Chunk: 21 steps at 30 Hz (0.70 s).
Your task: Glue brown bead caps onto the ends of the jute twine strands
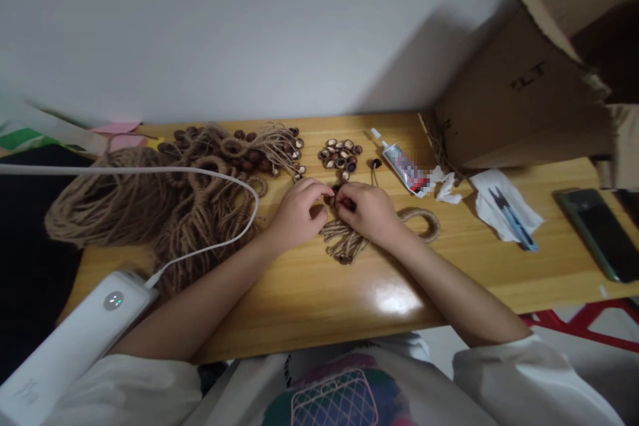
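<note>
My left hand (298,213) and my right hand (368,212) meet at the middle of the wooden table (309,293), fingers pinched together around a small dark bead (335,190) and jute cords. Under my hands lies a jute tassel piece (344,244) with a rope ring (424,221) sticking out to the right. A small pile of brown beads (340,154) sits just beyond my fingers. Which hand carries the bead is hard to tell.
A heap of jute cord and finished rings (164,200) fills the left. A glue tube (407,168), crumpled tissue (446,186), snips on paper (512,218), a phone (599,231) and a cardboard box (529,86) lie right. A white power bank (74,339) with cable sits near left.
</note>
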Motion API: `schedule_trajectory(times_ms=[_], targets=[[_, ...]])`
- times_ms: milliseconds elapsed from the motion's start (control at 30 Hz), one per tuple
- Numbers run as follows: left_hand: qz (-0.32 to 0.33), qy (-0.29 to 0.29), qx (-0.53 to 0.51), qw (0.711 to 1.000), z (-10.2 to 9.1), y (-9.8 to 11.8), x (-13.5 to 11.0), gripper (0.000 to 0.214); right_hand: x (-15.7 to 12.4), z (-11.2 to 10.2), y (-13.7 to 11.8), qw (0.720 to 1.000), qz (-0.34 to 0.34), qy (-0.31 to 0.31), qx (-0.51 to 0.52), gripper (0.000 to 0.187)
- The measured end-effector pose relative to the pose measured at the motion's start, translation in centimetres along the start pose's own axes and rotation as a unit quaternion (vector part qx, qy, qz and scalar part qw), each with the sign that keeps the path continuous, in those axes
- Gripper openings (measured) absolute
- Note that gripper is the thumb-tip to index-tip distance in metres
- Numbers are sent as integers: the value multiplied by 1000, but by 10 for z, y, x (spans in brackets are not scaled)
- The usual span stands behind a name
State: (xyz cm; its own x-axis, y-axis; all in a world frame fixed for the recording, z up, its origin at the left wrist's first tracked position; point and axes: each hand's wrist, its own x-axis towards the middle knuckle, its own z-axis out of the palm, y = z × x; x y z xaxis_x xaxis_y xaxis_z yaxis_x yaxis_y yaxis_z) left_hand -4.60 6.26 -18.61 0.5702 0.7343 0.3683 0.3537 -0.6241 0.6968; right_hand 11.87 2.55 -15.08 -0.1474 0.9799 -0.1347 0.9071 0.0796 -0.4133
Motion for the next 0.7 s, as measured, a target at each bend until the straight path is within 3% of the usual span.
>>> schedule_trajectory(times_ms=[700], targets=[[-12,-6,-6,1000,1,-2,2,17,0,0,0,1000,-7,8,-15,12]])
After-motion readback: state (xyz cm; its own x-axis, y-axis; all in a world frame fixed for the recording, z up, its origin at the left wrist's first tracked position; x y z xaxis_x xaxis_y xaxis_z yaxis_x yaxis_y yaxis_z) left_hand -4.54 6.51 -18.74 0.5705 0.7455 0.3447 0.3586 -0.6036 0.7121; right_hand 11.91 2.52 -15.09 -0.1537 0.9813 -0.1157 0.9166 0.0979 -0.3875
